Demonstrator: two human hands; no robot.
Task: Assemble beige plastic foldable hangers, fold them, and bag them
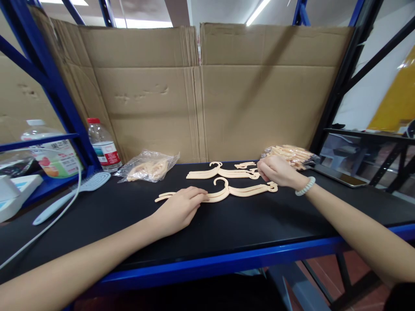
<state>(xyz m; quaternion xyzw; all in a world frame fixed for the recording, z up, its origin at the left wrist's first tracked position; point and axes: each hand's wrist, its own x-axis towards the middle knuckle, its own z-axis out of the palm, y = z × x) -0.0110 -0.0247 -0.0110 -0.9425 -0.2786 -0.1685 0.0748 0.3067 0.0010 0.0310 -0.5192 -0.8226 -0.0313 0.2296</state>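
A beige folding coat hanger lies flat on the black tabletop, its hook pointing away from me. My left hand rests over its left arm, fingers together and bent around it. Just behind lies a second beige hanger. My right hand is closed in a pinch by the right end of that second hanger; what its fingers hold, if anything, is hidden. Close to those fingers are several short beige bars.
A clear bag of beige parts stands back left, another bag of bars back right beside a phone. At left are a hairbrush, a cable and a red-capped bottle. Cardboard walls the back.
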